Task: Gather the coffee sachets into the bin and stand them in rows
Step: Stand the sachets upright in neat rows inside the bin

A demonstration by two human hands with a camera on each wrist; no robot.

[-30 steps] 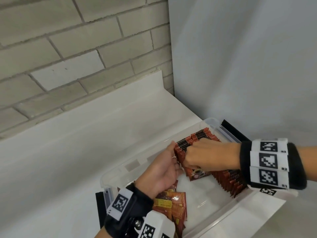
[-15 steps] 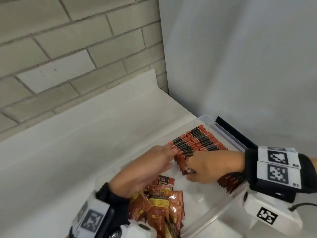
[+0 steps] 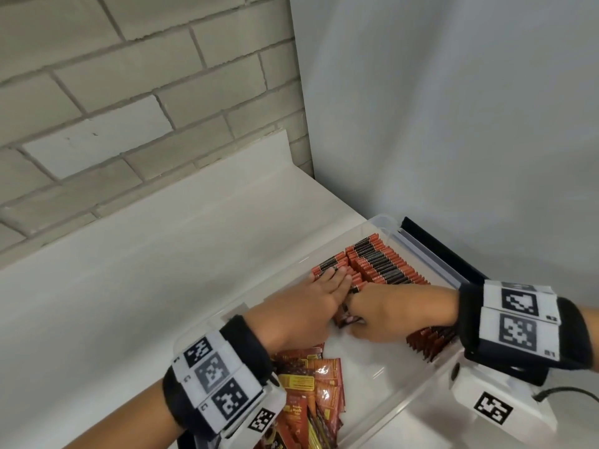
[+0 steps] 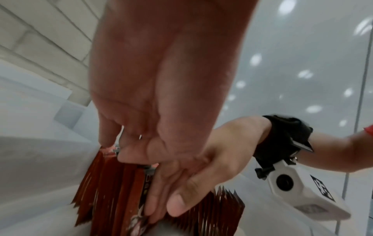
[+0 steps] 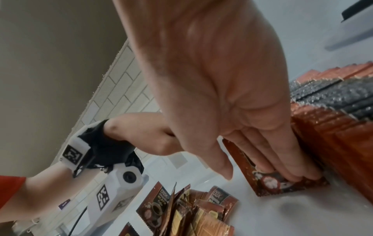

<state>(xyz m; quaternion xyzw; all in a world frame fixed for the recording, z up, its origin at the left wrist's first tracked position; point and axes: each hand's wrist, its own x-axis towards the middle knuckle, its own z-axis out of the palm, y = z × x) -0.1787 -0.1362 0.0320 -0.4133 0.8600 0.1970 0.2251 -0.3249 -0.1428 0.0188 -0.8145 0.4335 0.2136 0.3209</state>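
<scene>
A clear plastic bin [image 3: 405, 405] holds red-and-black coffee sachets standing in rows [image 3: 385, 264] along its far right side. A loose pile of sachets [image 3: 311, 390] lies flat at the near left end, also seen as the loose pile [image 5: 191, 212]. My left hand [image 3: 330, 283] lies with straight fingers on the top edges of the shorter near row, as the left hand [image 4: 113, 143] also shows. My right hand [image 3: 359, 306] presses straight fingers flat against the front sachet [image 5: 268, 186] of that row, thumb free. Neither hand grips anything.
The bin sits on a white counter [image 3: 162, 286] in a corner, with a brick wall [image 3: 129, 92] behind and a plain white panel [image 3: 453, 124] at the right. A black-edged lid [image 3: 447, 254] lies behind the bin's far side.
My left hand slid from the row's end to lie flat over the sachet tops. My right hand stayed at the row's front, now pressing lower against the front sachet.
</scene>
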